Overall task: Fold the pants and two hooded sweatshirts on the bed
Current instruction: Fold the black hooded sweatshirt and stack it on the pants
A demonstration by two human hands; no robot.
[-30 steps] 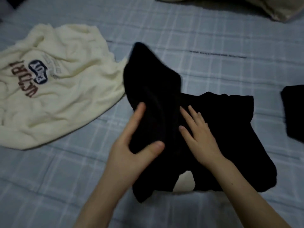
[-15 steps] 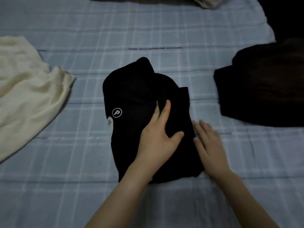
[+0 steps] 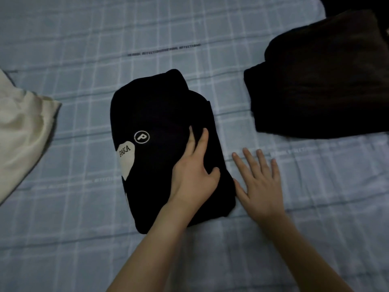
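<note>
Under the left hand [image 3: 194,182] lies the black hoodie [image 3: 160,127], which blocks the bed [image 3: 84,249] from that hand's fingertips outward and to its left. The right hand [image 3: 260,186] lies flat on bare sheet just beside the hoodie's edge, with open sheet ahead of its fingers up to the dark folded garment [image 3: 324,81] farther out and to its right. Well left of the left hand, past a strip of open sheet, the cream hoodie [image 3: 21,133] takes the bed's edge; the sheet nearer than both wrists is bare.

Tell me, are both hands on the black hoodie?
No, only the left hand presses on the black hoodie; the right hand lies flat on the bedsheet beside it.
</note>
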